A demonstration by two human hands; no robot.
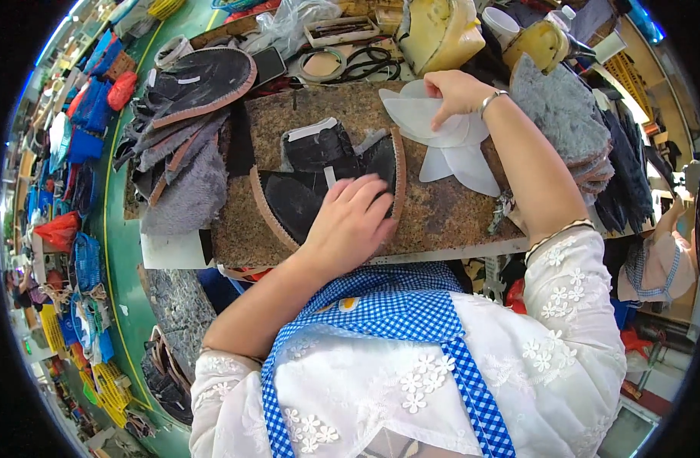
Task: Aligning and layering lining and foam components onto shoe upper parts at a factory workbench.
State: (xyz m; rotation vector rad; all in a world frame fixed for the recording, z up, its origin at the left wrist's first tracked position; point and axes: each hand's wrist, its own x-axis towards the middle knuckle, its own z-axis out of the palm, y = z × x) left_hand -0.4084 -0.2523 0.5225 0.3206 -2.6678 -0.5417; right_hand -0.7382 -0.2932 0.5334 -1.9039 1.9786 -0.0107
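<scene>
A black boot upper [289,200] with a tan stitched edge and fleecy grey lining lies spread on the brown worktop. My left hand [350,221] rests on its right part, fingers laid over the black surface and slightly blurred. Farther right, several white translucent leaf-shaped sheets [461,164] overlap in a fanned pile. Reaching over them, my right hand [461,98] has its thumb and fingers closed on a sheet at the top of the pile. The palm hides part of that sheet.
Stacked black uppers with grey fleece [201,80] stand at the left. Grey fleecy pieces [556,114] are piled at the right. Along the back are a phone [268,67], a tape roll [322,65], black cord and a yellowed block [439,34]. The worktop's front edge is near my apron.
</scene>
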